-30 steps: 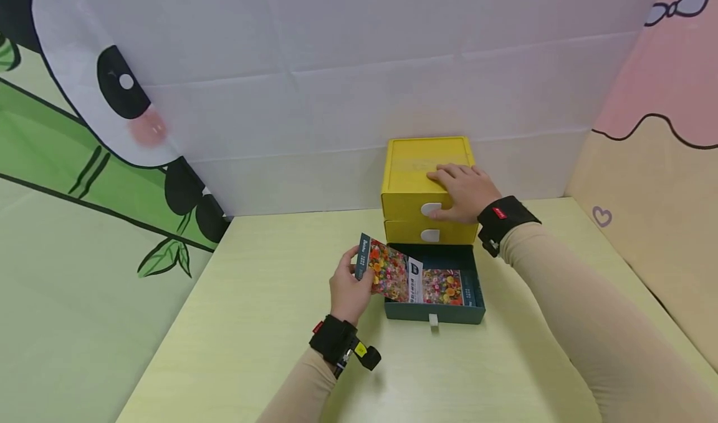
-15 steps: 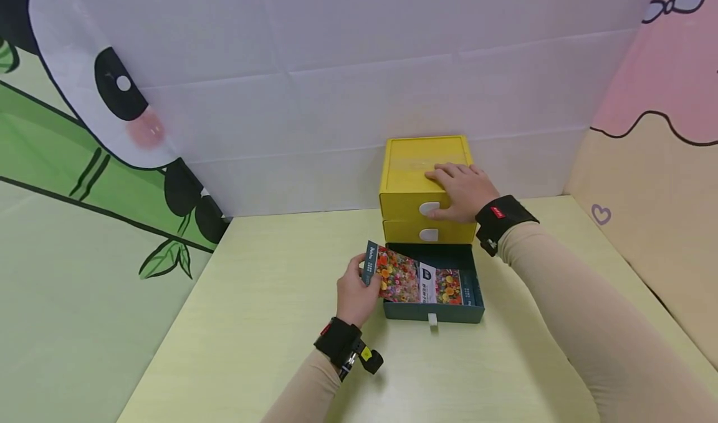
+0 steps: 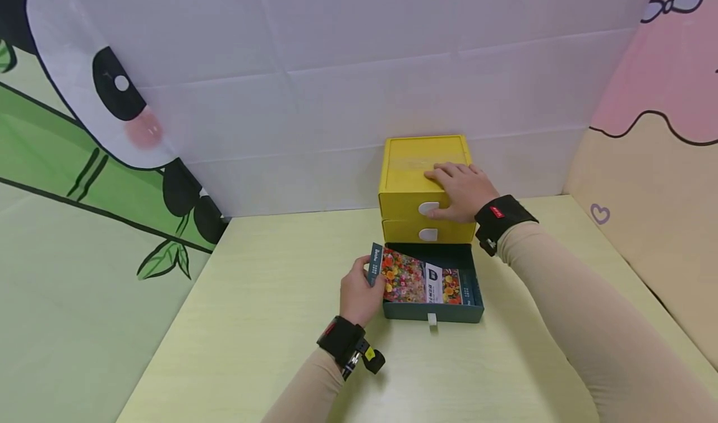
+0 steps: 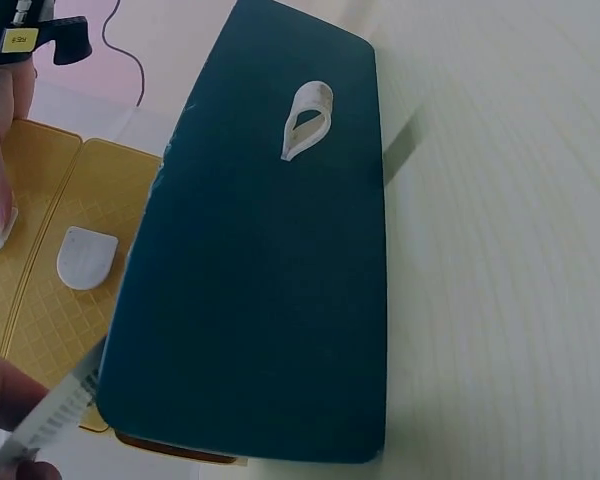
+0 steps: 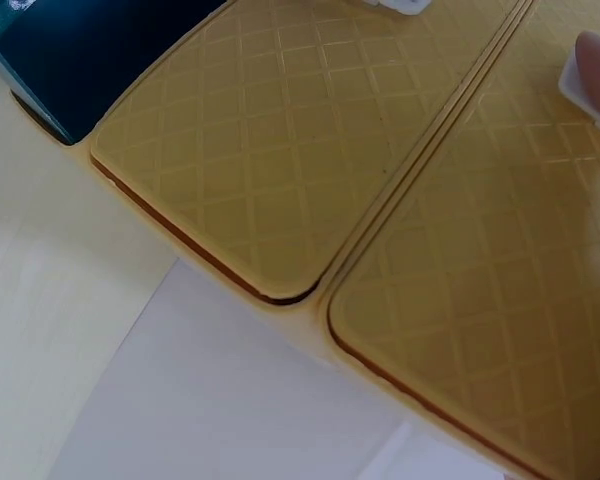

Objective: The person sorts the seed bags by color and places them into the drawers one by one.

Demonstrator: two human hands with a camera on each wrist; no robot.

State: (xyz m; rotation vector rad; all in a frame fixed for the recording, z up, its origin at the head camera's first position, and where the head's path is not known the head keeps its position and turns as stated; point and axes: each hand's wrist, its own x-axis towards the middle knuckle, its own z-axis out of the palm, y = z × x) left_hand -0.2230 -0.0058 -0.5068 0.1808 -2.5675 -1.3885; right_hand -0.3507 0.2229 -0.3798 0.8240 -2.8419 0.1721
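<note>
My left hand (image 3: 360, 295) pinches the left end of a flat flower-printed packet (image 3: 404, 276) with a dark end band. The packet leans over the left wall of the dark green pulled-out drawer (image 3: 443, 313), its right part inside. Another flower-printed packet (image 3: 452, 286) lies in that drawer, partly covered. In the left wrist view, the packet's edge (image 4: 50, 425) shows between fingers and thumb beside the drawer front. My right hand (image 3: 468, 195) rests on the yellow drawer box (image 3: 423, 161), fingers spread on top, thumb at the upper white tab (image 3: 429, 209).
A lower white tab (image 3: 429, 235) marks the middle drawer, which is closed. The green drawer's white pull loop (image 4: 310, 110) sticks out in front. A pale table (image 3: 269, 323) carries the box, against a white cloth wall (image 3: 314, 118) behind.
My left hand has moved right and slightly down, bringing the packet lower and farther into the green drawer. The packet now covers more of the other one. My right hand stays on the box.
</note>
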